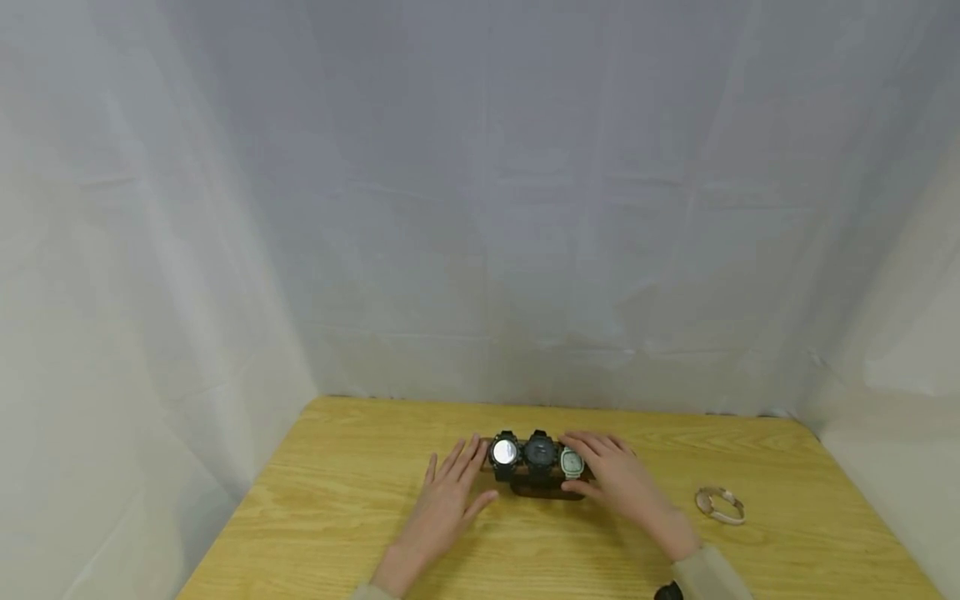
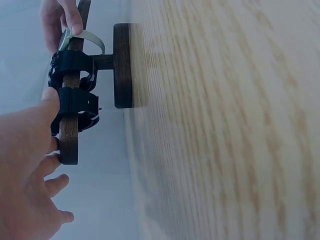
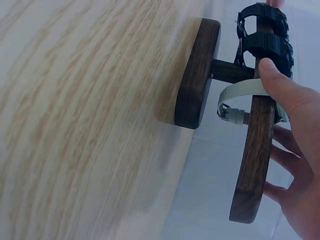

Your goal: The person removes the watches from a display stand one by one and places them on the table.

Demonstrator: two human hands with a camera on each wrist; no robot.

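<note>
The right hand (image 1: 618,479) has its thumb and fingers on either side of a pale green watch with a squarish face (image 1: 572,463), pinching it. That watch sits looped around a long dark-brown wooden bar (image 3: 252,160), its face turned up and its buckle hanging beneath, the thumb pressed on the strap. The bar's long axis runs left to right before the person, and the pale watch is nearest its right end, so the right hand is the nearer one; bare wood reaches past the watch on that side.

Just left of it on the bar sit a bulky black watch with a dark face (image 1: 540,451) and, further left, a bulky black watch with a bright, reflecting face (image 1: 505,452). The left hand (image 1: 442,504) is spread with fingers extended by the bar's left end; whether it touches anything I cannot tell.

A short post joins the bar to a rounded dark-wood base block (image 3: 197,75), which stands on a yellowish wood-grain table (image 1: 337,483). To the right, apart from the stand, a pinkish watch with a looped band (image 1: 704,501) lies on the tabletop. Creased pale sheeting (image 1: 480,208) rises behind and on both sides
</note>
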